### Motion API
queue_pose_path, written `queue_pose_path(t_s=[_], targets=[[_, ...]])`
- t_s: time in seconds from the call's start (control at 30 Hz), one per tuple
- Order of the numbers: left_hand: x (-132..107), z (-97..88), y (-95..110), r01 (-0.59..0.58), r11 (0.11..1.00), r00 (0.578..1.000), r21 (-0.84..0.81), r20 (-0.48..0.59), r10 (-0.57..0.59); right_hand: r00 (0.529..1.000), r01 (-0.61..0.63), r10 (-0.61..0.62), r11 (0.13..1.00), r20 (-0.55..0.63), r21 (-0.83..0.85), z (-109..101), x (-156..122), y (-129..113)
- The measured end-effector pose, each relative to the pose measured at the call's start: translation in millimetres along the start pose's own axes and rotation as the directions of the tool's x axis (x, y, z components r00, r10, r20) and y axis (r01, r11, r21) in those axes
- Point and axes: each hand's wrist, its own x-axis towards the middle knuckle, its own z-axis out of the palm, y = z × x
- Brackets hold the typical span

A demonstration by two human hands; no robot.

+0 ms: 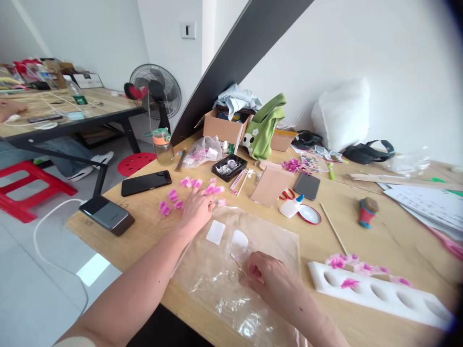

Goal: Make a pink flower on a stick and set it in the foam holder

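My left hand [197, 208] reaches among pink-and-white flower pieces [172, 195] spread on the wooden table. Its fingers are bunched and bent downward; whatever lies beneath them is hidden. In my right hand [265, 272] a thin wooden stick [238, 265] is pinched, its tip pointing away to the left over a clear plastic sheet [278, 236]. Close to that tip lies a rounded white patch [239, 239], with a faint, clear-looking piece in front of it. A white rectangular card [216, 232] rests on the sheet nearer my left hand.
White foam with hollows [383, 294] and pink flowers stands at right. Beyond the sheet are a glue bottle [289, 208], a round lid [309, 214], scissors [287, 193] and a black tray [229, 167]. A phone [146, 183] and a dark device [107, 214] lie left.
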Motion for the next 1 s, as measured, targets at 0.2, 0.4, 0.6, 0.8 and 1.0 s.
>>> queue_pose_path(t_s=[0.2,0.4,0.6,0.8,1.0], targets=[[1.7,2.2,3.9,-0.028,0.996,0.999,0.084,0.018,0.026,1.000,-0.009,0.009,1.000,-0.029,-0.014,4.1,0.6,-3.8],[2.8,3.2,4.3,-0.050,0.990,0.998,0.129,0.035,0.046,0.996,0.049,-0.051,0.998,-0.069,-0.030,5.9,-1.9,-2.9],[2.9,3.9,6.2,-0.072,0.986,0.997,0.148,0.045,0.066,0.991,0.077,-0.082,0.996,-0.109,-0.044,8.9,-2.3,0.5],[2.2,-1.3,9.0,-0.055,0.998,0.998,0.028,-0.024,0.056,0.991,0.058,-0.055,0.998,-0.120,0.024,4.2,-3.6,0.9],[-1.5,-11.9,15.0,-0.084,0.996,0.995,0.009,-0.061,0.084,0.985,0.051,-0.031,0.992,-0.169,0.118,-3.9,-1.2,3.1]])
